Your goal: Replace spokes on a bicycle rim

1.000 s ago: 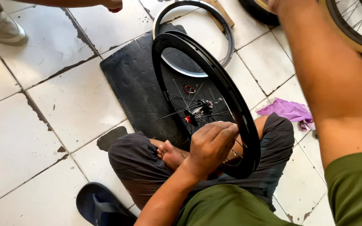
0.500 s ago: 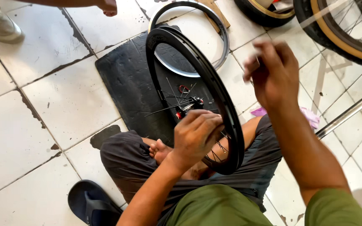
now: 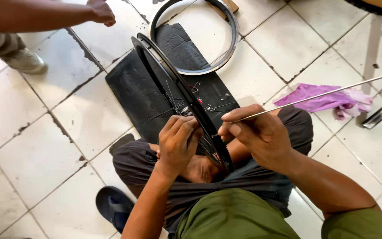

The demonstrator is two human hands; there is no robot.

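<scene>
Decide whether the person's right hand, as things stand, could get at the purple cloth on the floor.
Probably yes: the right hand pinches a thin metal spoke, but the purple cloth lies on bare tiles just beyond it, with nothing between.

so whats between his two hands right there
In the head view, the black wheel rim stands on edge between the left hand and the right hand, which pinches a thin metal spoke.

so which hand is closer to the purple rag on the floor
Right. The right hand, pinching a thin metal spoke, sits just down-left of the purple rag. The left hand grips the black rim beyond it, farther from the rag.
</scene>
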